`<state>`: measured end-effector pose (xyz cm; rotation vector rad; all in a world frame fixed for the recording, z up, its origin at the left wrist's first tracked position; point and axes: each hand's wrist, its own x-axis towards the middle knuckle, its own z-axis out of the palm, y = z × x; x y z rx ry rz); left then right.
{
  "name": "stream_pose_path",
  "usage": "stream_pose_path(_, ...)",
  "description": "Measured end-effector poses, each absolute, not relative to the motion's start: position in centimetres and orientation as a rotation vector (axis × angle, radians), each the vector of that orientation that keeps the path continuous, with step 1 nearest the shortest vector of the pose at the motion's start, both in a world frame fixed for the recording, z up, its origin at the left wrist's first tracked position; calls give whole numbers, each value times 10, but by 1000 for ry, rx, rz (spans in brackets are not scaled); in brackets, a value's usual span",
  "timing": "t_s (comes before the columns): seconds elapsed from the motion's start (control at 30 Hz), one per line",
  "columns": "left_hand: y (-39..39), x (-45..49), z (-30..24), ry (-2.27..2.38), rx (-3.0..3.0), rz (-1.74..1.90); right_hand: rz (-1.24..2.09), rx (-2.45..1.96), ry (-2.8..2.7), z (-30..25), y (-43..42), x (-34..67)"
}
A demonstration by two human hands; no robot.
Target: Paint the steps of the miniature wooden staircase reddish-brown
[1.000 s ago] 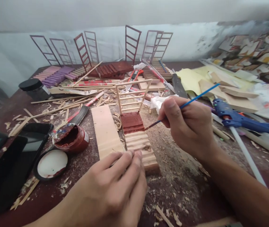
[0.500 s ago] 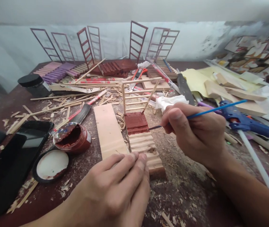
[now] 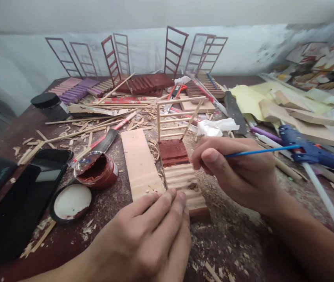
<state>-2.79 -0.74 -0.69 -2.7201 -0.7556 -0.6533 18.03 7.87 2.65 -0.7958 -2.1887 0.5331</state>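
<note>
1. One blue paintbrush (image 3: 260,150) is sitting pinched in the right hand (image 3: 239,174), whose fingers are hiding part of the shaft; its dark tip is barely showing against the red paint (image 3: 172,152).
2. The left hand (image 3: 152,231) is resting on the ridged wooden piece (image 3: 181,180); whether it is gripping, I cannot tell.
3. Between both hands, that piece is lying on the table (image 3: 228,250).
4. Left fingers are covering the pale board's (image 3: 140,160) near end.
5. Farther right, the picture edge is cutting off the glue gun (image 3: 319,156).

Left hand (image 3: 150,233) palm-down, right hand (image 3: 237,170) in a pinch
</note>
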Motion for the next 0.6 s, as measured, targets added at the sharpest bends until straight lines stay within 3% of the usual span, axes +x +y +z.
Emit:
stream_pose_path(0.23,-6,-27,-2,-705,-2705,-732,369,-893,-2113,29,76,183)
stream_pose_path(0.6,0,-29,-2,-705,-2775,-806,510,-699,-2213,27,79,183)
